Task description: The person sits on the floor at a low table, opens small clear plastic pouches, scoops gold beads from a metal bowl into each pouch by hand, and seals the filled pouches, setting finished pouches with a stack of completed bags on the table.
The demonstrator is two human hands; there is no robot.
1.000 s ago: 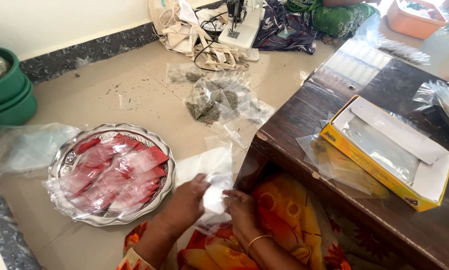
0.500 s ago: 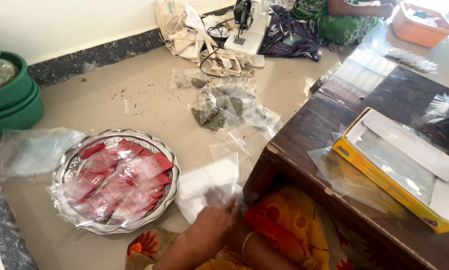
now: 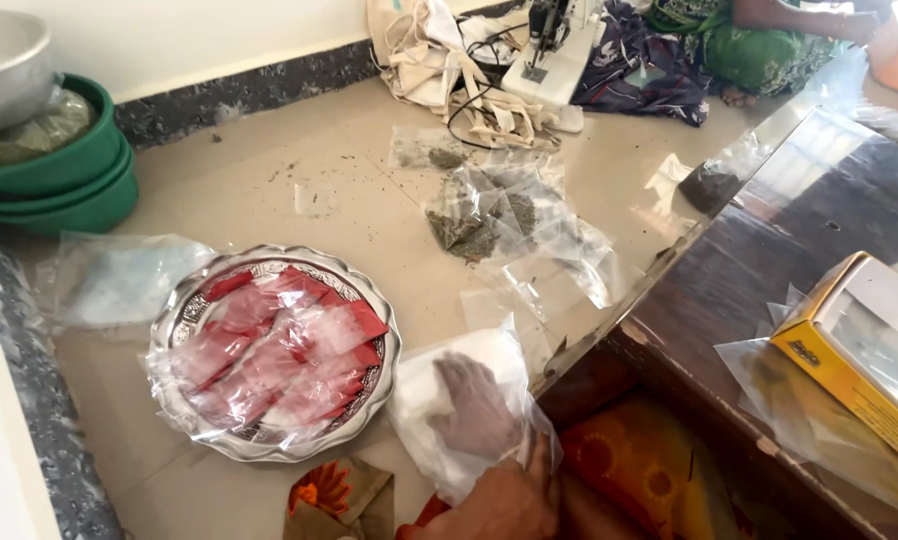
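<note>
Beige floor [image 3: 369, 210] (dark skirting [image 3: 249, 90]), hand [image 3: 479, 410] inside clear bag [image 3: 439, 400], grip state unclear.

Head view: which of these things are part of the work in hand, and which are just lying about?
In hand:
hand, inside the clear plastic bag
steel plate of red sachets, beside it

Lying about:
green tubs
herb packets
yellow box on the wooden table
sewing machine
</note>
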